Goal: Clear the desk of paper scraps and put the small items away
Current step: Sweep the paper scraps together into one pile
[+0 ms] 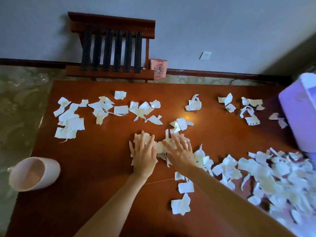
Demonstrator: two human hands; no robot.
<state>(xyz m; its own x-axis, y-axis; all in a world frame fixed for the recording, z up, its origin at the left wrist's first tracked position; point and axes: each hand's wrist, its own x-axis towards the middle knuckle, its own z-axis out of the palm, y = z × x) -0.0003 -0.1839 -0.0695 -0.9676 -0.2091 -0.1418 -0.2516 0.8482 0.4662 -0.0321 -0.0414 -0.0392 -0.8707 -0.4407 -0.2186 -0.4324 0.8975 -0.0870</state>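
Torn white paper scraps lie all over the brown desk (102, 168). My left hand (143, 154) and my right hand (179, 153) rest flat, fingers spread, on a small heap of scraps (159, 147) near the desk's middle. One loose group (70, 120) lies at the far left, another (136, 108) along the back, and a dense pile (273, 177) covers the right front. Neither hand grips anything.
A pale pink bin (34, 173) lies tilted on the floor by the desk's left edge. A purple box (301, 113) stands at the right edge. Behind the desk are a dark wooden rack (111, 48) and a pink packet (159, 68) against the wall.
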